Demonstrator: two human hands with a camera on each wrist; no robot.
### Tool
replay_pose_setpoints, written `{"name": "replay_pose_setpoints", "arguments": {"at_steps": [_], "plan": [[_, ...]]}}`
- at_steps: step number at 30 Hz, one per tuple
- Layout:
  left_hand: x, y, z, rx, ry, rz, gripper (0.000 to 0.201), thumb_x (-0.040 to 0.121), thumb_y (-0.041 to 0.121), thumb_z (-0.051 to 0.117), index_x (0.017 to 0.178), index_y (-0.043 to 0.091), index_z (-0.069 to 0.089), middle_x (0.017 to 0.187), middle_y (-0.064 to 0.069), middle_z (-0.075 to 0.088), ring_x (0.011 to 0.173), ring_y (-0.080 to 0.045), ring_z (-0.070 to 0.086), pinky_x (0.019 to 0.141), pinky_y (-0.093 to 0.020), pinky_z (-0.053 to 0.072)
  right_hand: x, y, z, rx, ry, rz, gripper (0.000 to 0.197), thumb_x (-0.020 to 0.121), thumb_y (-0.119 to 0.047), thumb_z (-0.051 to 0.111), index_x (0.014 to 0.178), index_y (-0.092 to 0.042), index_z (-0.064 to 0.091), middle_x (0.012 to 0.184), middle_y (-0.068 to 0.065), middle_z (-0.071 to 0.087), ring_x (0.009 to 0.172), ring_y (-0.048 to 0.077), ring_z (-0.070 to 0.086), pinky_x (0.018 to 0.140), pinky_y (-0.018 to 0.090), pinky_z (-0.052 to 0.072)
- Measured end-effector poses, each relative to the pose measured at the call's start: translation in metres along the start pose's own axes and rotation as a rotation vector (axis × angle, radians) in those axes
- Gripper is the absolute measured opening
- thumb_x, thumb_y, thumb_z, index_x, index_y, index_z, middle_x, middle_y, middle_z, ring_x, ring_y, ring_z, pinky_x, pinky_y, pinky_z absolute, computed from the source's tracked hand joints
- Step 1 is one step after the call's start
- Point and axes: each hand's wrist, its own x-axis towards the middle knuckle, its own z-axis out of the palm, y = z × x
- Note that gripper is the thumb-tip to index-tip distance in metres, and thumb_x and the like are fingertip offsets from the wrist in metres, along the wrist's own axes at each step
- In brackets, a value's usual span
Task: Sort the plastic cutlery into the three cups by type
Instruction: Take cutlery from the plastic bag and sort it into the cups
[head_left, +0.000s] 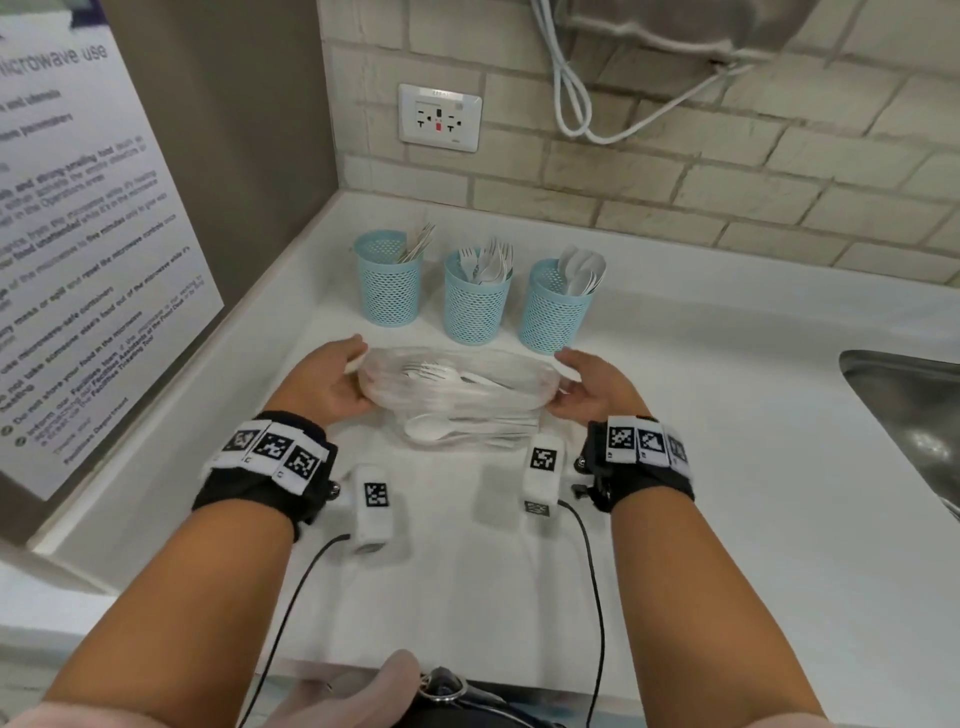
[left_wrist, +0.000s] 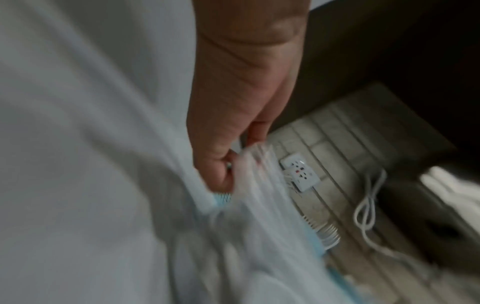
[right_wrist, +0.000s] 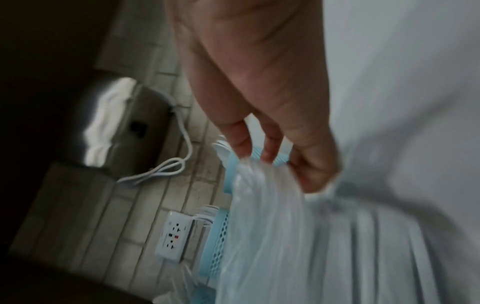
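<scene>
Fingers (left_wrist: 223, 168) half-hidden behind blurred bag (left_wrist: 259, 195)

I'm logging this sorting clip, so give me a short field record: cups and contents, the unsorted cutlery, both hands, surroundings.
left cup: knives
middle cup: forks
right cup: spoons
clear plastic bag: forks and spoons inside, on the white counter
loose cutlery: spoons, in front of the bag
left hand: grips the bag's left end
right hand: pinches the bag's right end
surroundings: wall socket, steel sink at right
</scene>
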Motion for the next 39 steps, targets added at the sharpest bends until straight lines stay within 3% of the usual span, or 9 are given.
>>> {"name": "replay_pose_setpoints", "arguments": {"at_steps": [5,10,17,22,24,27,30,33,39], "plan": [[-0.010,0.006,0.011,0.853,0.114,0.366,0.017,0.085,0.030,0.067,0.097,0.021,0.058,0.108,-0.001,0.058,0.098,-0.020,0.054,0.079,-0.031,0.045,-0.021,-0.014,0.012,-0.797,0.096,-0.354,0.033,0.091,-0.042,0.054,0.111,-0.016,0.054,0.106,0.007,0.053,0.093,0.023,0.052,0.082,0.040,0.047],[-0.010,-0.017,0.032,1.446,0.132,0.566,0.017,0.081,0.008,0.068,0.096,0.010,0.073,0.110,-0.006,0.068,0.105,-0.020,0.060,0.088,-0.022,0.041,-0.012,0.009,0.033,-1.360,0.183,-0.546,0.027,0.082,-0.018,0.068,0.097,0.005,0.064,0.097,0.015,0.067,0.088,0.028,0.064,0.082,0.033,0.052],[-0.010,0.004,0.014,0.652,0.076,0.341,0.028,0.092,-0.013,0.040,0.101,-0.001,0.065,0.109,-0.017,0.065,0.059,-0.002,0.066,0.063,-0.016,0.049,0.000,0.002,0.014,-0.347,-0.034,-0.235,0.019,0.091,0.004,0.052,0.108,-0.003,0.058,0.090,0.011,0.062,0.081,0.022,0.061,0.075,0.032,0.056],[0.000,0.003,0.005,-0.078,-0.058,0.046,0.047,0.094,-0.016,0.019,0.132,-0.006,0.044,0.143,-0.013,0.043,0.112,-0.015,0.055,0.080,-0.012,0.047,0.012,0.006,0.005,0.429,-0.097,0.079,0.031,0.097,0.008,0.030,0.114,-0.003,0.054,0.102,0.004,0.058,0.119,0.013,0.053,0.081,0.024,0.053],[0.006,0.001,-0.001,-0.201,-0.018,-0.005,0.051,0.093,-0.015,0.018,0.135,-0.002,0.044,0.136,-0.014,0.049,0.102,-0.013,0.056,0.078,-0.014,0.048,0.018,0.010,0.002,0.512,-0.084,0.117,0.029,0.098,0.007,0.024,0.092,0.002,0.052,0.096,0.006,0.055,0.090,0.018,0.057,0.060,0.020,0.053],[0.011,-0.004,-0.003,-0.209,0.003,-0.063,0.058,0.073,-0.018,0.025,0.115,0.006,0.057,0.075,-0.016,0.058,0.048,-0.005,0.038,0.039,-0.010,0.033,0.036,0.017,-0.005,0.467,-0.033,0.138,0.028,0.099,0.001,0.024,0.088,0.000,0.050,0.085,0.006,0.050,0.067,0.014,0.042,0.040,0.019,0.046],[0.008,-0.006,-0.001,-0.085,-0.005,-0.050,0.029,0.083,-0.009,0.031,0.089,0.006,0.054,0.040,-0.005,0.044,0.026,-0.010,0.032,0.030,-0.012,0.027,0.039,0.019,-0.006,0.327,-0.037,0.151,0.014,0.095,-0.002,0.044,0.086,-0.001,0.055,0.097,0.004,0.048,0.064,0.012,0.042,0.045,0.020,0.046],[0.001,-0.002,0.002,0.184,0.005,0.032,0.006,0.094,0.011,0.050,0.097,0.009,0.054,0.070,-0.011,0.060,0.048,-0.017,0.058,0.049,-0.021,0.051,0.022,0.010,-0.004,0.116,-0.065,0.064,0.009,0.094,-0.009,0.053,0.088,-0.002,0.056,0.086,0.013,0.057,0.059,0.018,0.057,0.048,0.024,0.053],[-0.010,0.005,0.015,0.955,0.105,0.319,0.004,0.088,0.017,0.062,0.091,0.017,0.063,0.104,-0.003,0.057,0.101,-0.020,0.050,0.081,-0.034,0.042,-0.019,-0.005,0.015,-0.713,0.023,-0.322,0.016,0.090,-0.025,0.059,0.103,-0.017,0.063,0.101,0.001,0.060,0.097,0.022,0.052,0.077,0.033,0.043]]}}
